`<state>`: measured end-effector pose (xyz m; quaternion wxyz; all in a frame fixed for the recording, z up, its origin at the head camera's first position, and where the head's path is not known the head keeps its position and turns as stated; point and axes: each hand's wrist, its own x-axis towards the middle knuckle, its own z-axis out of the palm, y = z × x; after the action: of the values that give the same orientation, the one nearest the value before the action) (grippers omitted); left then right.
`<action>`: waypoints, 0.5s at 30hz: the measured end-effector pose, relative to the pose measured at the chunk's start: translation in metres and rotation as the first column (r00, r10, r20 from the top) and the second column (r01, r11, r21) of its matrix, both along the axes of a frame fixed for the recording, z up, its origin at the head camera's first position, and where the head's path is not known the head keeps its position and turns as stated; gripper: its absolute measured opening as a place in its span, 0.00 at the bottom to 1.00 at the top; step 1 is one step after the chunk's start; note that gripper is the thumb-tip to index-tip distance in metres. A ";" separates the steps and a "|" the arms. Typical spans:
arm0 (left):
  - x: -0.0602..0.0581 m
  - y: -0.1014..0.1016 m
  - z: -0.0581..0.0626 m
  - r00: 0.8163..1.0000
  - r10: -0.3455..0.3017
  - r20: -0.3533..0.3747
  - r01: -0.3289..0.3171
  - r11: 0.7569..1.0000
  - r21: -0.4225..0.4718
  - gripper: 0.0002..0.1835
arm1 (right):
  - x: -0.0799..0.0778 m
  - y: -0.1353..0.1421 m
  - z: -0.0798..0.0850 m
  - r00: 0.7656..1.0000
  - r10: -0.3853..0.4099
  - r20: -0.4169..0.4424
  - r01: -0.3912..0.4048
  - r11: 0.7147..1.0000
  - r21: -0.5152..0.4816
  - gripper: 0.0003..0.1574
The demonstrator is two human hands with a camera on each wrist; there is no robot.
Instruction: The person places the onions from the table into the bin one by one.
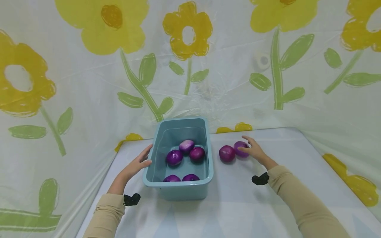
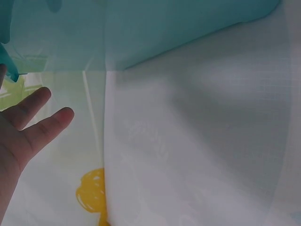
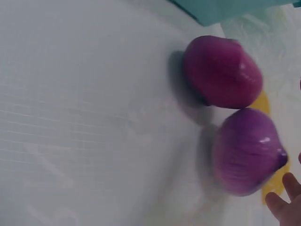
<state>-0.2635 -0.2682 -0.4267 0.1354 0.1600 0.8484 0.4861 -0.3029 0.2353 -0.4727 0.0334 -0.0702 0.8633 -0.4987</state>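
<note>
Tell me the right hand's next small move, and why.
Probably curl the fingers of the right hand around the paler onion: they are spread beside it without gripping it. Five onions show in the blue bin, while this one and its darker neighbour lie outside, on the table.

Wrinkled beige sleeves [image 1: 105,215] are worn left and right, and a small, rounded black piece [image 1: 132,199] is worn beside each cuff [image 1: 275,175].
</note>
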 end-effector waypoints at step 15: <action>0.001 -0.001 -0.001 1.000 0.010 0.008 -0.010 1.000 0.021 0.41 | -0.004 -0.005 -0.043 0.998 -0.049 -0.047 0.053 0.993 0.101 0.46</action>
<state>-0.2629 -0.2688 -0.4272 0.1346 0.1551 0.8434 0.4965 -0.3069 0.2301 -0.5157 0.0048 -0.0575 0.8897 -0.4528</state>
